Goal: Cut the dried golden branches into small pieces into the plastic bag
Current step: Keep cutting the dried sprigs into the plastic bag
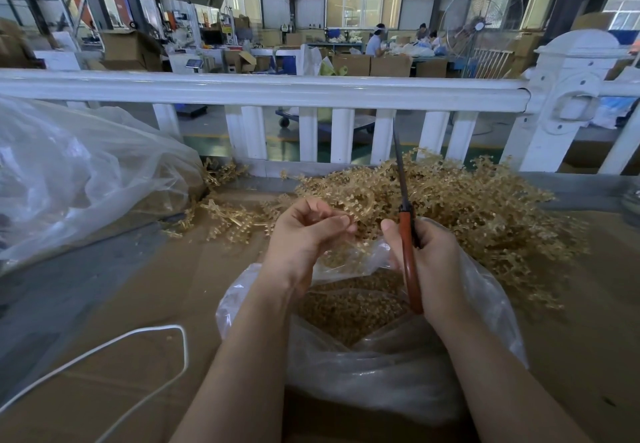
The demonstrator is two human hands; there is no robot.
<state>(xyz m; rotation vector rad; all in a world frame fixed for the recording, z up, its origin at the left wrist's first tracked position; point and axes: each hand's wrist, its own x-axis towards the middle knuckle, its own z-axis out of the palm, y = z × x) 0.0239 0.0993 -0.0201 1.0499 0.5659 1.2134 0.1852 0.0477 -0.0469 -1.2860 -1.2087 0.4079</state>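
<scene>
A clear plastic bag (363,366) sits open at the near edge of the brown cardboard surface (145,304). Inside it is a heap of small golden pieces (349,307).

Both hands are just above the mouth of this bag. The left hand (306,231) has its fingers curled and pinches a thin golden branch (360,205) between thumb and fingertips. The sprig sticks out to the right of the fingers, toward the scissors. The right hand (433,259) is wrapped around the orange handles of the scissors (407,234). The dark blades point up and away, and they look closed together. The blades stand just beside the held sprig.

A white cord (138,338) loops on the cardboard to the left of the bag.

Behind the hands, a big pile of golden branches (485,207) lies along the far edge of the surface, mostly to the right. Some loose sprigs (225,221) lie to the left of the pile.

At the far left corner is a second, large clear bag (79,172), puffed up and crumpled. What is in it is hard to tell.

A white fence (277,92) runs along behind the surface.
</scene>
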